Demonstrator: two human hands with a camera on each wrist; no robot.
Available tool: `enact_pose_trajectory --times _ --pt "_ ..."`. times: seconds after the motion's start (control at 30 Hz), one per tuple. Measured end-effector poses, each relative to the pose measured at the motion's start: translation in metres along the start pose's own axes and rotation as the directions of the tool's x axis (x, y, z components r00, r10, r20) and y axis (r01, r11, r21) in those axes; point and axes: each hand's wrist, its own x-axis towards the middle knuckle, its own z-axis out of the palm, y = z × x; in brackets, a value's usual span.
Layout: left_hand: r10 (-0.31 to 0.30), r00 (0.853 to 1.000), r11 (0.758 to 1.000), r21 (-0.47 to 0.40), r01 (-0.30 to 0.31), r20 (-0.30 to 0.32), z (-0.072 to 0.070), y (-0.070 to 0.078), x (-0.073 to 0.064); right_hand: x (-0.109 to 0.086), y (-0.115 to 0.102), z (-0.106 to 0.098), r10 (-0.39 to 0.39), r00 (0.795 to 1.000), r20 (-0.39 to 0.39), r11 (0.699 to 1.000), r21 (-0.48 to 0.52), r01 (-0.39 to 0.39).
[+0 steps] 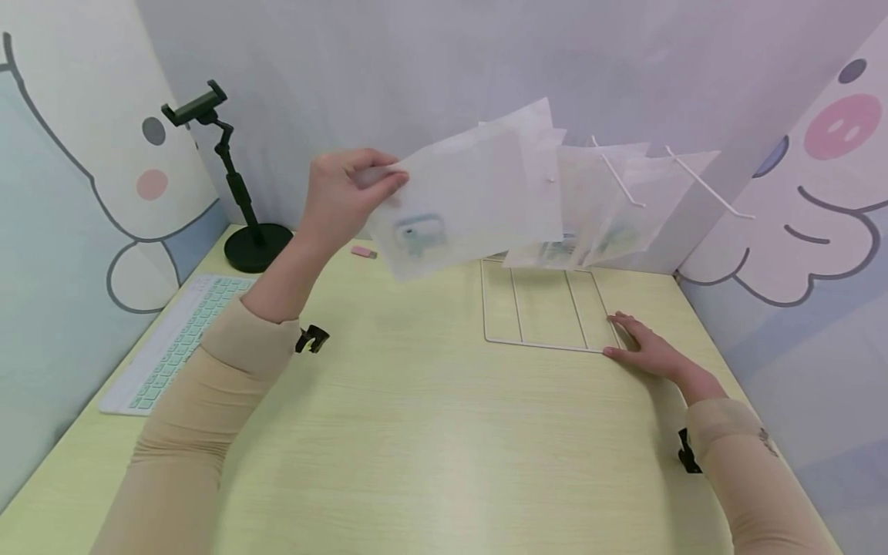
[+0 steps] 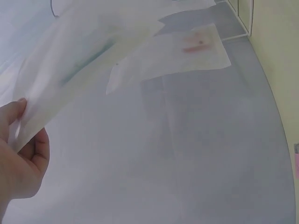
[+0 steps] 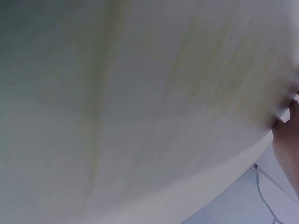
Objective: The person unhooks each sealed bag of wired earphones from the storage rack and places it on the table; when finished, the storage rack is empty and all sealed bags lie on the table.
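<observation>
My left hand point(image 1: 347, 189) pinches the left edge of a translucent white bag point(image 1: 479, 193) between thumb and fingers. The bag is raised above the table and has a small blue shape near its lower left. In the left wrist view, another pale bag with a red mark point(image 2: 187, 56) hangs behind it. More translucent bags point(image 1: 624, 208) hang on the right, by the white prongs of a wire rack. My right hand point(image 1: 648, 351) rests at the front right corner of the rack's wire base point(image 1: 541, 346), fingers extended. The far end of the base is hidden by the bags.
A black phone stand point(image 1: 239, 189) stands at the back left. Along the left side lies a white keyboard with mint keys point(image 1: 197, 331). A small pink USB stick point(image 1: 364, 252) is near the back wall. Printed panels enclose the wooden table point(image 1: 444, 432).
</observation>
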Motion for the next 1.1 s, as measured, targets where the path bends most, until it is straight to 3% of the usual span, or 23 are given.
enact_pose_trajectory --times 0.37,0.5,0.63,0.9,1.1 --pt "-0.004 1.0 1.0 -0.015 0.004 -0.006 -0.005 0.009 -0.005 0.0 -0.002 -0.001 0.008 1.0 0.004 1.0 0.004 -0.008" --pt "0.01 1.0 1.0 0.012 -0.01 0.014 -0.008 0.004 -0.01 0.0 -0.003 -0.001 0.006 1.0 0.005 1.0 0.003 -0.006" --pt "-0.016 0.999 0.999 0.039 0.014 0.044 -0.013 -0.005 -0.016 0.001 -0.001 0.0 0.007 1.0 0.005 1.0 -0.001 -0.007" --pt "-0.142 0.986 0.985 0.111 0.132 0.085 -0.032 -0.021 -0.033 0.0 0.0 0.0 0.004 1.0 0.002 1.0 0.002 -0.004" --pt "-0.268 0.963 0.946 0.2 0.256 0.033 -0.046 -0.034 -0.049 -0.001 -0.002 0.0 0.01 1.0 0.006 1.0 -0.003 -0.01"
